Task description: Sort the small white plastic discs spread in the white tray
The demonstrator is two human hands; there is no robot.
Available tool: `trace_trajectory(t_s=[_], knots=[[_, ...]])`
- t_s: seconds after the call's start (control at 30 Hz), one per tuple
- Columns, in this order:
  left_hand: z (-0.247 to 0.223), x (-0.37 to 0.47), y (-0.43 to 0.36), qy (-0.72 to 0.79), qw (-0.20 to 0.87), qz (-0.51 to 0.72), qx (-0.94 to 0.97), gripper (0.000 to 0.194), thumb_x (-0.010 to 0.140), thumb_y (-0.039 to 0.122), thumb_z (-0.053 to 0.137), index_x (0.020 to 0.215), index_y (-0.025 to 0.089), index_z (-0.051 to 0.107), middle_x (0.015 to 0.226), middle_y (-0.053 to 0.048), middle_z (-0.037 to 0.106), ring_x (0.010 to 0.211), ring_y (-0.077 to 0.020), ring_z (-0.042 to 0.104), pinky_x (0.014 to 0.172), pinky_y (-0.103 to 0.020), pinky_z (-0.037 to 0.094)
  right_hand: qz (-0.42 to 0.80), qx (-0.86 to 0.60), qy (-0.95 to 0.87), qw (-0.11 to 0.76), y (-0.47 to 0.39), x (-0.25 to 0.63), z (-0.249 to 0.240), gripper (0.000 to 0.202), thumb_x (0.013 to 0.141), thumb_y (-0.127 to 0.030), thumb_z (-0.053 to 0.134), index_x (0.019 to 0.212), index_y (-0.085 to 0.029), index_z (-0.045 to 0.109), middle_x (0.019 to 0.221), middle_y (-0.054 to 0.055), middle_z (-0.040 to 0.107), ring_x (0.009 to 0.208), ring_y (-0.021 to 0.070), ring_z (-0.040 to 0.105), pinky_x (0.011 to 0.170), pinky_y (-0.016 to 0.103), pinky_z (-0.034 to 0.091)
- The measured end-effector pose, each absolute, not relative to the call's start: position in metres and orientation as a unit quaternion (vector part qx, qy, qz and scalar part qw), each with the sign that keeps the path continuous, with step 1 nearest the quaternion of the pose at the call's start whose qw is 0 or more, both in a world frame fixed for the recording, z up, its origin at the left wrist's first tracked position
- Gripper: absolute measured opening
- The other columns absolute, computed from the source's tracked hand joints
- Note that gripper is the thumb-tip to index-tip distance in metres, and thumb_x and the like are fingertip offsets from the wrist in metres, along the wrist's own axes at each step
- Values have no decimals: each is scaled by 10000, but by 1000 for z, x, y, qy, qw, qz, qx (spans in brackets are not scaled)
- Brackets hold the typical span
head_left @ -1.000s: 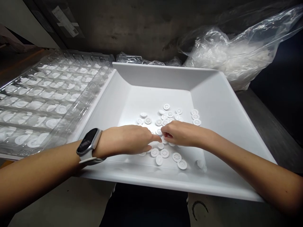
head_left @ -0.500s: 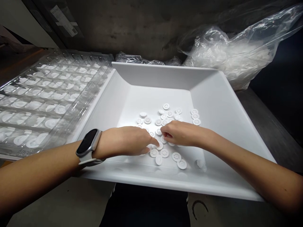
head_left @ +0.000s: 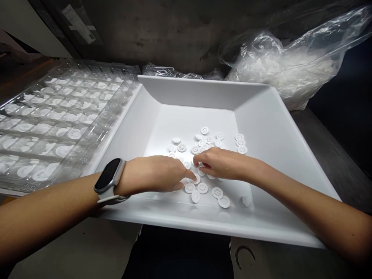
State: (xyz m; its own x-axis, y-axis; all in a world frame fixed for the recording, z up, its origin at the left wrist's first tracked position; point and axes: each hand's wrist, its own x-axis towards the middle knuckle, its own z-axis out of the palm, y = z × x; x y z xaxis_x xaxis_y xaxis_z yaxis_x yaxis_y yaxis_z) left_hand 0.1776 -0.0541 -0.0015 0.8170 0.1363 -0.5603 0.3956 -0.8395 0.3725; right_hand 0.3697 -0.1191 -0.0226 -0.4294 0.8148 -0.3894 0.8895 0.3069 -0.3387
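Observation:
Several small white plastic discs with spoke-like holes [head_left: 202, 188] lie scattered in a white tub [head_left: 261, 128]. Above the near left of them is my left hand [head_left: 165, 174], wearing a smartwatch [head_left: 109, 176]. Its index finger reaches down to a disc [head_left: 197, 179], with the thumb held apart and nothing gripped. Over the middle of the discs, my right hand [head_left: 216, 162] has thumb and index finger apart. The right index fingertip is at a disc [head_left: 194, 160] that it partly covers. Both palms face down, so some fingers are hidden.
Left of the tub stands a clear plastic tray [head_left: 93, 131] whose pockets hold white pieces. A clear bag of white material [head_left: 285, 69] leans at the back right. Crumpled clear film [head_left: 171, 71] lies behind the tub.
The right thumb and index finger have spread apart, and the index finger has reached slightly left over a disc. My left hand is nearly still.

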Motion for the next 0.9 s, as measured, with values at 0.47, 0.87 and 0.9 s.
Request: trace_trajectory(t_s=[0.47, 0.87, 0.9], knots=[[1, 176, -55, 157, 241, -276, 917, 452, 869, 330, 427, 1306, 442, 471, 1076, -30, 685, 911, -246, 641, 713, -350, 446, -242, 558, 784, 121, -120, 370, -23, 256, 942, -312, 504, 750, -149, 551, 654, -45, 503, 525, 81, 444, 499, 217, 384], [-1, 175, -54, 153, 244, -268, 919, 465, 855, 319, 440, 1303, 441, 476, 1032, -36, 688, 868, -238, 643, 703, -350, 448, -222, 575, 778, 126, -121, 367, -21, 288, 946, -316, 495, 709, -154, 523, 615, -58, 458, 475, 69, 371, 457, 203, 329], [-1, 175, -54, 152, 243, -268, 920, 464, 854, 316, 443, 1301, 439, 480, 1033, -37, 688, 872, -240, 644, 707, -351, 449, -225, 571, 780, 123, -120, 367, -20, 279, 943, -313, 499, 716, -154, 526, 622, -56, 465, 481, 70, 379, 461, 204, 332]])
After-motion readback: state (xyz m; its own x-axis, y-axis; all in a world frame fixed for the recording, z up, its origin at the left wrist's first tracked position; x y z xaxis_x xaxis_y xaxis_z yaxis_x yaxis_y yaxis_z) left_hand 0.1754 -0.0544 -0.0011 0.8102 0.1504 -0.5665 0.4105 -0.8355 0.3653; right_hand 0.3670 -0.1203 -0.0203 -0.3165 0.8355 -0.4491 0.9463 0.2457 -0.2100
